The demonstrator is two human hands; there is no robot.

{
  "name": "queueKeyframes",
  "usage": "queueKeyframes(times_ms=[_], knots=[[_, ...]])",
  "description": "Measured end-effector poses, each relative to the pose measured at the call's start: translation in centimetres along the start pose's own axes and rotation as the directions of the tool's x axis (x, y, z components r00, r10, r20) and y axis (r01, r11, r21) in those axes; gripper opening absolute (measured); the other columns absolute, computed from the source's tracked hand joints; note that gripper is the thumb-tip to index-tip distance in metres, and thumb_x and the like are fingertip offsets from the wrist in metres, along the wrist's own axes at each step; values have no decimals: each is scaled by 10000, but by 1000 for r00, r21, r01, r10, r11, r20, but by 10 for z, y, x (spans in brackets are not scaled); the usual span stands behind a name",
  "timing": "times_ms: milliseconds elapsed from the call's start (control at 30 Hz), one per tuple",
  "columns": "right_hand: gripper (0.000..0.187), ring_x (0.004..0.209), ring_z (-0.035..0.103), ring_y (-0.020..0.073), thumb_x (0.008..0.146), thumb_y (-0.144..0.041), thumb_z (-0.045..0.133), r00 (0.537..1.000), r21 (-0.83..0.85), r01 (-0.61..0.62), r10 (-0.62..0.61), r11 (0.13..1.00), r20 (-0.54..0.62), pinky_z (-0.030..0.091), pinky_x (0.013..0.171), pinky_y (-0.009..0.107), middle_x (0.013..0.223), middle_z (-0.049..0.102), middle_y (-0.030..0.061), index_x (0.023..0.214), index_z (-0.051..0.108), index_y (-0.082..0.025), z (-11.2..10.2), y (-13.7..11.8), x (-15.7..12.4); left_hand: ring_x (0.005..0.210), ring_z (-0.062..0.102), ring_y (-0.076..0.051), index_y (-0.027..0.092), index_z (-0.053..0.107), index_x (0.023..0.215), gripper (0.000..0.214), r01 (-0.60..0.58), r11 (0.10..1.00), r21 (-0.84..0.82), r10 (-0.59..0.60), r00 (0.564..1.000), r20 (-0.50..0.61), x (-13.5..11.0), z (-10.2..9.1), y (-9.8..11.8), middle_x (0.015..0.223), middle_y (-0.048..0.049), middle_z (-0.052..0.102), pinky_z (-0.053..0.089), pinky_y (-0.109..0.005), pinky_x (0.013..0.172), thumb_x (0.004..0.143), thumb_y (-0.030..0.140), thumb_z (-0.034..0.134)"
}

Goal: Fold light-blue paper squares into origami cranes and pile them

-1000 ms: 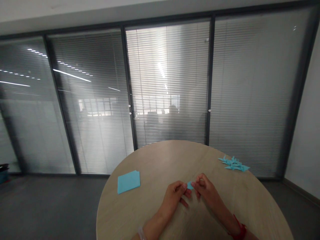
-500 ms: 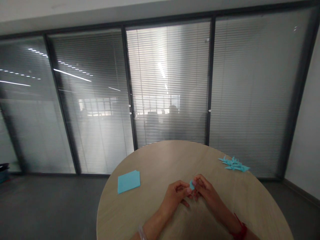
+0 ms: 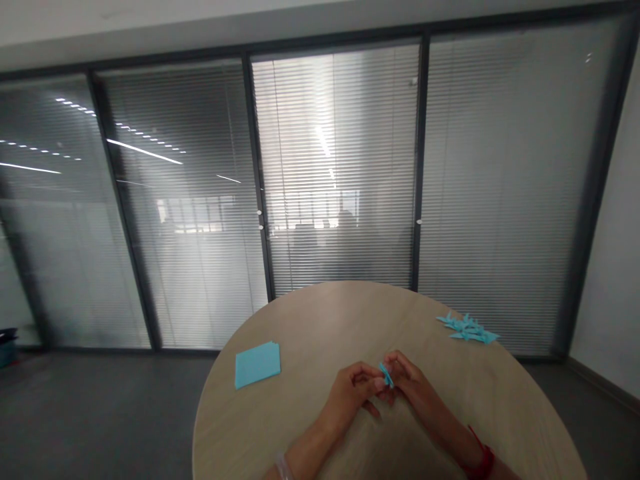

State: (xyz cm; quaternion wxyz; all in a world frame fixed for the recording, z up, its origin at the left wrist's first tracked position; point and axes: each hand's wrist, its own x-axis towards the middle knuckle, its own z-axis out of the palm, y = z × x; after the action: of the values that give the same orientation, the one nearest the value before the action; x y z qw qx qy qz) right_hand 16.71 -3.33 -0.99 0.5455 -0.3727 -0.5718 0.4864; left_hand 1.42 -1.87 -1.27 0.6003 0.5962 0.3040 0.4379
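Nearest: clear band (image 3: 284, 465) on L wrist, red band (image 3: 483, 461) on R wrist, both nr bottom edge. Forearms angle in from either side; hands meet just R of ctr, above the counter (image 3: 340, 320).

L hand (image 3: 354, 392): grip closed to a pinch, thumb + index on L side of a small blue paper (image 3: 385, 375); other fingers loosely curled below. R hand (image 3: 411, 381): grip also closed, fingertips bunched on R side of same pc. Paper sits btwn the two hands, tilted, narrow edge showing; exact folds too small to tell.

Counter = round, pale wood. On it, well L of hands: flat blue stack (image 3: 258, 365), edges slightly uneven. Farther off, R side nr rim: heap (image 3: 469, 328) of pointy folded blue pcs, overlapping, no. unclear.

Beyond: dark grey floor (image 3: 110, 407), then glass panels w/ blinds (image 3: 335, 160) in dark frames, mid one brightest. White wall (image 3: 613, 293) far R.
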Motion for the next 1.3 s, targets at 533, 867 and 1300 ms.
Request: queueKeyframes(times_ms=[533,867,1300], knots=[[496,711,610,200,675,-624,652,997,-47,-6,10,999,76,493,542,285,724,620,28,892,587,-184,-8,15,10,603,579,-149,124,605,748,301,-86,984,154,107,985,-135,3,0,4,649,-43,624,484,-220,446,714,419,654],[431,793,609,219,748,-593,611,996,4,-3,2,1000,90,496,602,297,786,642,64,816,670,-172,-4,1,2,575,554,-137,127,578,737,315,-82,989,120,99,985,-143,3,1,7,624,-21,588,478,-219,434,698,430,656],[357,728,609,184,809,-499,614,991,274,-60,25,960,130,478,634,292,784,667,75,804,673,-148,-3,3,-4,612,531,-141,160,527,729,198,-35,999,-38,31,994,-104,-1,1,10,650,5,559,471,-238,486,699,340,603]])
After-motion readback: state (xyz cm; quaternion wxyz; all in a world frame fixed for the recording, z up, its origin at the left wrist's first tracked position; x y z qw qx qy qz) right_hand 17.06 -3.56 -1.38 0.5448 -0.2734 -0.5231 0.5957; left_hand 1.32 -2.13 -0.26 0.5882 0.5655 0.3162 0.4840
